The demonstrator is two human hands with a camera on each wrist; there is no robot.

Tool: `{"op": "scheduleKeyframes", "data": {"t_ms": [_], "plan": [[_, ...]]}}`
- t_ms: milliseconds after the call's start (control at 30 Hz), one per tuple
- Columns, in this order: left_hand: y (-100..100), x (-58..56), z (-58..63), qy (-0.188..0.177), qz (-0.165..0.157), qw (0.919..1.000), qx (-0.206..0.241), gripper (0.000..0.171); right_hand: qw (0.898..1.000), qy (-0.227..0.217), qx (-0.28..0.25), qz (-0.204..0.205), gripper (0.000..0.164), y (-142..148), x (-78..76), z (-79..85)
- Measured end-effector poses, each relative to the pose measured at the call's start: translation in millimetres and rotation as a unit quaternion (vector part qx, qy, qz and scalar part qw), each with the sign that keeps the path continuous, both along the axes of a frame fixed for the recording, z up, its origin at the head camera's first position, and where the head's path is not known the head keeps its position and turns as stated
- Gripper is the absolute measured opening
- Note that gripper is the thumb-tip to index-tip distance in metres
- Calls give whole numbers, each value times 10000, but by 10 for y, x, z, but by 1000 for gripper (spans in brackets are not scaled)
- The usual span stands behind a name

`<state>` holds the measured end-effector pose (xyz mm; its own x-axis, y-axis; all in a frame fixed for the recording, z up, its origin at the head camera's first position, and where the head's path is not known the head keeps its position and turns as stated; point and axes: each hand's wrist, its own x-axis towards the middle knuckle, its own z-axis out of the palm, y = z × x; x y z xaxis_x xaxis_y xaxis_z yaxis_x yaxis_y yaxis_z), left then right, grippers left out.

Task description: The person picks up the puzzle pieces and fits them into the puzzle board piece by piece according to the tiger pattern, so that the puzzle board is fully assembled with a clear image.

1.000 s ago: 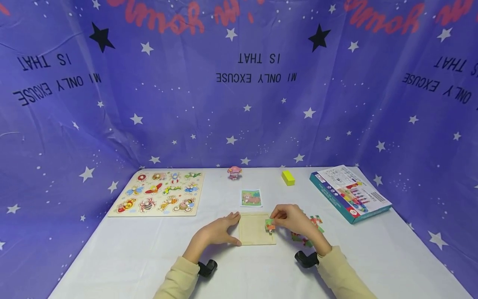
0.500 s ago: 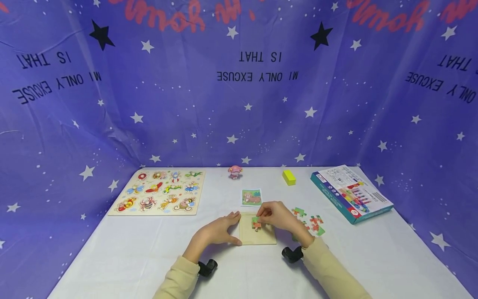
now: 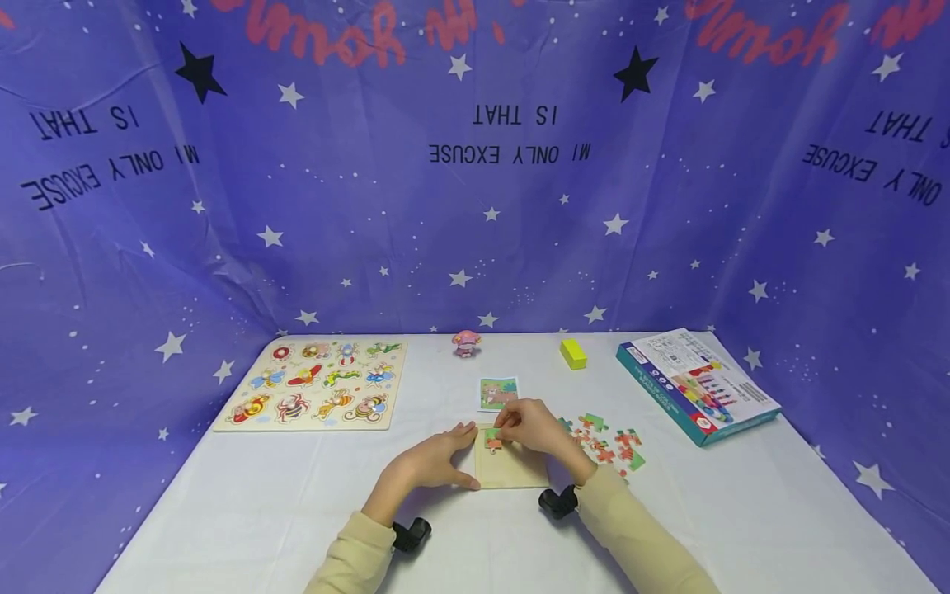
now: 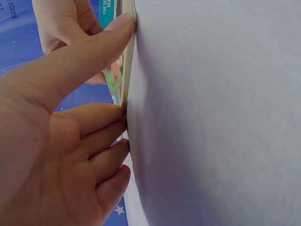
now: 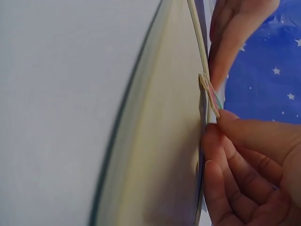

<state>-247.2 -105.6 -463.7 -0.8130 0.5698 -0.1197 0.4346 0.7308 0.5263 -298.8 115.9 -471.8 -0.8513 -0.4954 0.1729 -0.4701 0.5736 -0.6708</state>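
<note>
Puzzle piece [image 3: 493,440], presumably light and stiff, best held by its edges: tilted at the far left of the wooden tray [image 3: 519,473], pinched by my right hand [image 3: 536,426], my left hand [image 3: 436,460] spread against the tray's left edge.

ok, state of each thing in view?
Pale square wooden tray: flat, left edge touched by left hand
Red-green jigsaw piece: tilted over tray, pinched by right hand
Multicoloured jigsaw pieces: scattered
Small rectangular picture card: face up
Beige wooden insect board: face up
Teal-white cardboard box: flat, looks shut
Yellow rectangular block: lying flat
Pink toy figurine: upright
</note>
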Motion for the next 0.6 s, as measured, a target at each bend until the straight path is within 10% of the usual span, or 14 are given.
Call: {"op": "scheduleKeyframes", "data": {"t_ms": [600], "plan": [[1,-5,0,-15,-24,10000,1,90,9998,-96,183,10,11,-72,-17,4]]}}
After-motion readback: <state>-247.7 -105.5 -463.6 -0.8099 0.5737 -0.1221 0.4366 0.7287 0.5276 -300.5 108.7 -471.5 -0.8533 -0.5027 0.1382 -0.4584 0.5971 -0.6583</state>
